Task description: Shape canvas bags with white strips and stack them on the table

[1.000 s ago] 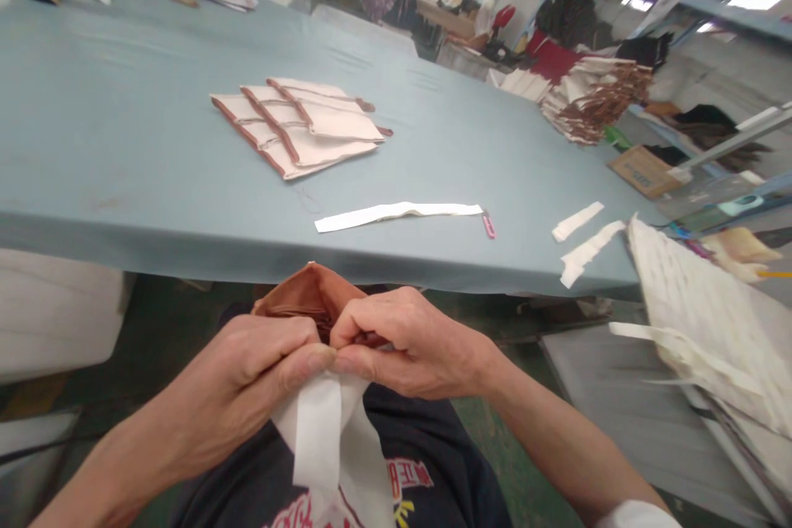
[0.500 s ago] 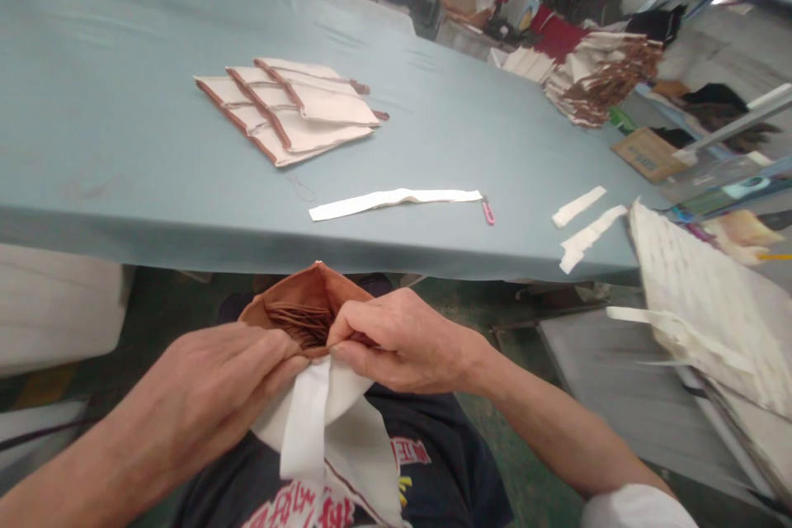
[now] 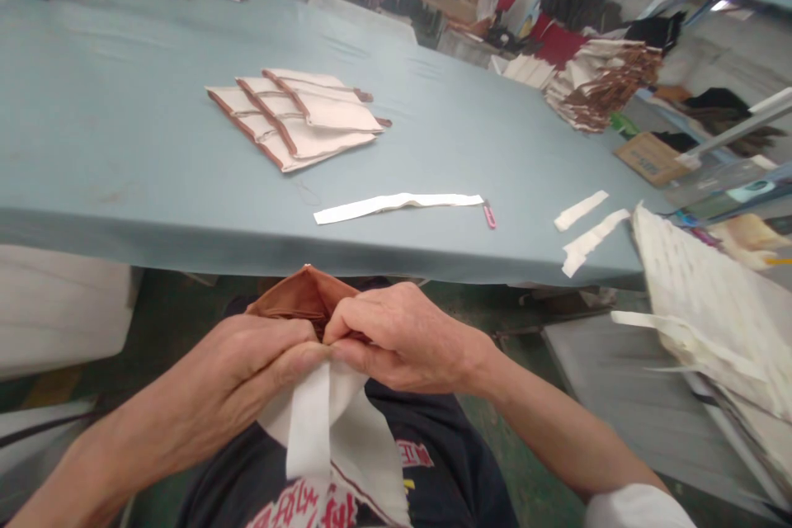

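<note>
Over my lap, a cream cloth bag (image 3: 371, 437) with a brown lining (image 3: 303, 294) is held by its rim. My left hand (image 3: 266, 359) pinches the rim from the left, thumb and fingers pressed together. Right beside it, my right hand (image 3: 389, 338) pinches the same edge, and the fingertips of both hands nearly meet. A white fabric strip (image 3: 308, 421) hangs down from the pinched spot across the bag's outside. Most of the bag's opening is hidden behind my fingers.
On the blue-grey table (image 3: 154, 181) lie several brown-edged cream bags (image 3: 309, 120) in a stack. Closer are a long white strip (image 3: 396, 203), small pink thread snips (image 3: 489, 215) and two short strips (image 3: 582, 210). A cream fabric pile (image 3: 699, 305) stands at the right.
My left hand has slid right along the rim, closer to my right hand, and the opening has narrowed, covering the brown folds inside. The view has shifted slightly.
</note>
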A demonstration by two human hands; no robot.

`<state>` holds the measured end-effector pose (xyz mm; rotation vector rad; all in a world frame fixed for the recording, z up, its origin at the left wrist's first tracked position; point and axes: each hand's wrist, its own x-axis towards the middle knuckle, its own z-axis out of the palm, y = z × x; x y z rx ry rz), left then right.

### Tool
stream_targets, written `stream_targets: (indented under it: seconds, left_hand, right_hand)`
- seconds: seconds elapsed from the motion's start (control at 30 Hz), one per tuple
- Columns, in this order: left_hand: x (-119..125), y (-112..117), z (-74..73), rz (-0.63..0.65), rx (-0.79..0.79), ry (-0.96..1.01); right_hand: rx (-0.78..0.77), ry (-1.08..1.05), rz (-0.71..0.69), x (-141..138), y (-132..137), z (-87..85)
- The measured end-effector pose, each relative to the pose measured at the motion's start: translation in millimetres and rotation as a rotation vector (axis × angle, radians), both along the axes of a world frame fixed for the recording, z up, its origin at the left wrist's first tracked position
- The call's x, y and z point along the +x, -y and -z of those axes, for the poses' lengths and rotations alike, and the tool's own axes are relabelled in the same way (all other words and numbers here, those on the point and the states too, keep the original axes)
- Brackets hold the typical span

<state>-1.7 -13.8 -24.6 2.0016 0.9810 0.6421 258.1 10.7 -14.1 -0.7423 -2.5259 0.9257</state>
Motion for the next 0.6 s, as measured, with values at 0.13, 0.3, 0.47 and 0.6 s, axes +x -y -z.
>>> stream_targets:
  seconds: [0.13, 0.3, 0.47, 0.6]
  left_hand:
    - [4, 0, -4.1, 0.088, 0.152, -0.02]
    - [2, -1, 1.7, 0.043, 0.3, -0.019]
    - [5, 2, 7.3, 0.014, 0.25, 0.017]
    - [8, 7, 4.6, -0.021, 0.0, 0.114]
  right_hand:
    - [0.03, -0.025, 0.042, 0, -8, 3.9]
    - [-0.022, -0.081, 0.073, -2, -20, 13.5]
    - [-0.038, -0.109, -0.033, 3, -29, 16.5]
    - [-0.034, -0.18, -0.054, 8, -27, 15.2]
